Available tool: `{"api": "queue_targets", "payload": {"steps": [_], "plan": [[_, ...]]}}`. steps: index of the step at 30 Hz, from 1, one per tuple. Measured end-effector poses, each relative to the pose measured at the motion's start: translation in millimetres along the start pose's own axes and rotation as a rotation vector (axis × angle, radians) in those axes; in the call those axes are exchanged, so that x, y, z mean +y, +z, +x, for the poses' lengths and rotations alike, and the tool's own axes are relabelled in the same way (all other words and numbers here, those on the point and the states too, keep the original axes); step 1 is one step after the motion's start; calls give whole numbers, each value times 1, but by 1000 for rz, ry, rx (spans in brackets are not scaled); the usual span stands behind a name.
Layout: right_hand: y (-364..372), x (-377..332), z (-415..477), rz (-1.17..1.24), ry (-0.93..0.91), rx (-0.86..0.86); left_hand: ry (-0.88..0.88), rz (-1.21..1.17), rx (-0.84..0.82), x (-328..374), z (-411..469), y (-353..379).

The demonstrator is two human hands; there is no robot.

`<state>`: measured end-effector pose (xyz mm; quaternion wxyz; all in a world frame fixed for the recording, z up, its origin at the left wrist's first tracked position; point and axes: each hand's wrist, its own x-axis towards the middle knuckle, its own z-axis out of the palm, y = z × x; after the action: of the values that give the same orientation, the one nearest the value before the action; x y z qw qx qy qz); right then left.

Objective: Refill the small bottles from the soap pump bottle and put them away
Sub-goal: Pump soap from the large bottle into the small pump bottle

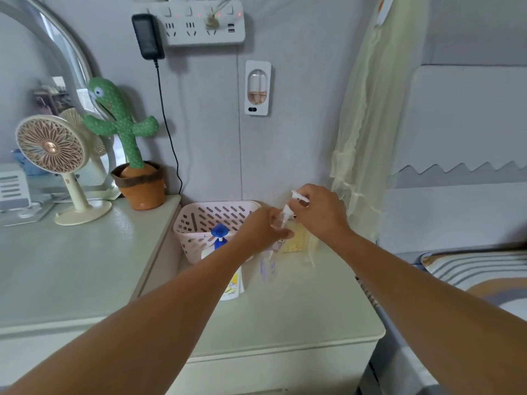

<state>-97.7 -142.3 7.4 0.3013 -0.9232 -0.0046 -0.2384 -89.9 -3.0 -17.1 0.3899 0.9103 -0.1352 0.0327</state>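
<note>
Left grip: my left hand [263, 228] is curled round a small clear plastic bottle [281, 222] and holds it in the air above the worktop, at the right end of the basket.
Right grip: my right hand [320, 213] pinches the white pump cap [299, 196] right over that bottle's neck. I cannot tell whether the cap is seated on the neck or free of it.
Bottle contents: too blurred to read a fill level.
Soap source: the white soap pump bottle with a blue pump head [219, 232] stands near and left of my hands, just in front of the basket. My left forearm hides part of it.
Second bottle: another small clear bottle with purplish print [268, 265] stands on the worktop below my left wrist.
Basket: the pink slotted plastic basket [199, 218] sits against the far wall.
Worktop: the pale cream cabinet top [285, 315] carries all of this.
Step in hand: I judge this as cap work on one small bottle, either opening it to fill or closing it after.
Next move: if it is open, I bring the neck under the blue spout and keep it upright. If it is filled, I twist the cap tight and carry the bottle to the basket.
</note>
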Motion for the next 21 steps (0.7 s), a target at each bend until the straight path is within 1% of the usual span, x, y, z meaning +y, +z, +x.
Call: {"api": "queue_targets", "payload": {"steps": [5,8,12,14,15,17,19,21], "plan": [[7,-2,-19,397,108,-84,-52,-64,75,3,-24,-4],[11,-3,-32,486,147,-86,-57,-78,105,6,-37,-7],[14,-9,-47,522,194,-63,-91,-100,71,4,-54,-5],[15,-12,-54,518,177,-95,-128,-181,33,0,-61,-5],[13,-14,-58,535,147,-130,-151,-230,12,-2,-64,-6],[9,-15,-67,613,96,-251,-188,-298,-38,-9,-72,-10],[5,-14,-74,712,86,-376,-187,-344,-91,-16,-79,-12],[4,-14,-82,783,106,-436,-178,-372,-87,-19,-87,-12]]}}
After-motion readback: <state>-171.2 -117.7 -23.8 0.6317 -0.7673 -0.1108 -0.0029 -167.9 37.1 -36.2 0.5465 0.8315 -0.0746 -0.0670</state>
